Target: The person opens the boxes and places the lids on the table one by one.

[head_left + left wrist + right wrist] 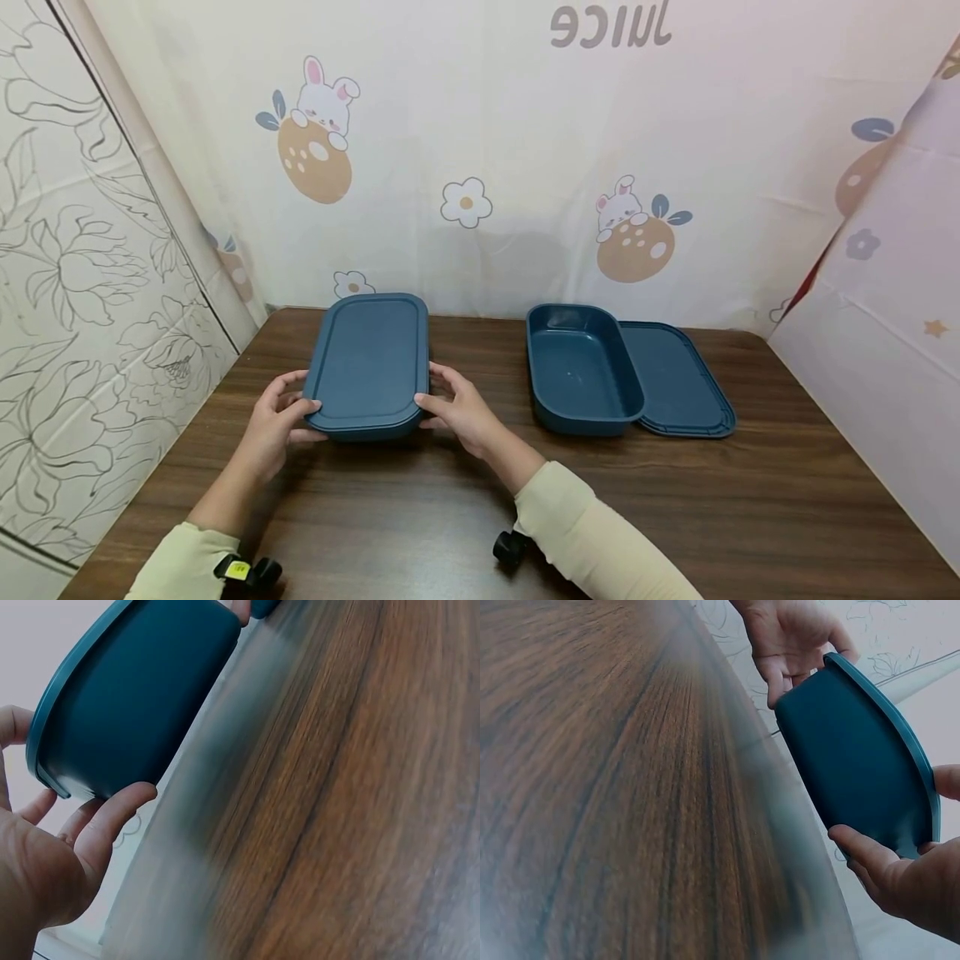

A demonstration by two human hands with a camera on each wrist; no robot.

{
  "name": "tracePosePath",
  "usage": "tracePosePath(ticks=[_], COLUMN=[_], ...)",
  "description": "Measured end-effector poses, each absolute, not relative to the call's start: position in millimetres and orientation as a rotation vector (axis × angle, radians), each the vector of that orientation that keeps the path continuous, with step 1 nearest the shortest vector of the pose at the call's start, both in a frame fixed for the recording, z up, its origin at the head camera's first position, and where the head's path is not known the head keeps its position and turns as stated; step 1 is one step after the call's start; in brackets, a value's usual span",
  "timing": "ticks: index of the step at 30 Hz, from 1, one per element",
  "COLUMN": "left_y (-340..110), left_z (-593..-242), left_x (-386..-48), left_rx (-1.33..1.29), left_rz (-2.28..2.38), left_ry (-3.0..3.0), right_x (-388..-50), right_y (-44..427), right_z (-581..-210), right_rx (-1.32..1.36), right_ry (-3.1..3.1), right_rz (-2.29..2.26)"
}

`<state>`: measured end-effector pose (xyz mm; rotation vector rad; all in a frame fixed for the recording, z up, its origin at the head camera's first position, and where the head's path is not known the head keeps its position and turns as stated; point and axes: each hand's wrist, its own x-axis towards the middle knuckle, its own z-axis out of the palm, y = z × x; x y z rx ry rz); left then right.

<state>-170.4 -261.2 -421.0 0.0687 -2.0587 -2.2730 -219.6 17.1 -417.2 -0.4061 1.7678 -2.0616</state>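
A lidded blue box [371,358] is at the left of the table, gripped from both sides. My left hand [276,421] holds its near left corner, thumb on the lid's rim and fingers at the side and below. On the near right corner my right hand [461,412] has its thumb on the rim and fingers along the side. In the left wrist view the box [142,690] shows its side wall, with the left hand [60,855] around one end. The right wrist view shows the box [855,757] between the left hand [795,637] and right hand [907,877].
To the right stands an open, empty blue box [581,367]. A flat blue lid [675,379] lies beside it, its left part hidden by that box. The wooden table [390,517] reaches back to a patterned cloth [480,267], with another cloth at each side.
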Motion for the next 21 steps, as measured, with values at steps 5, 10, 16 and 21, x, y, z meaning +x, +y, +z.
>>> tracePosePath(ticks=[5, 10, 16, 21], left_y=[-256.5, -252.0, -248.6, -245.0], left_z=[-419.4, -417.3, -414.7, -412.6], left_x=[-169.9, -169.6, -168.8, -167.6], left_rx=[0.07, 0.056, 0.056, 0.057], left_rz=[-2.268, -2.262, -2.267, -2.27], left_ry=[-2.056, -2.056, -2.048, -2.057], right_x=[-218.1, -215.9, -212.9, -210.2], right_y=[21.8, 26.4, 30.3, 34.3], right_z=[-413.6, -411.2, -409.4, -407.8], right_rx=[-0.402, -0.406, -0.426, -0.409], right_ry=[1.776, 1.78, 1.787, 1.794], right_rz=[-2.066, -2.067, -2.062, -2.062])
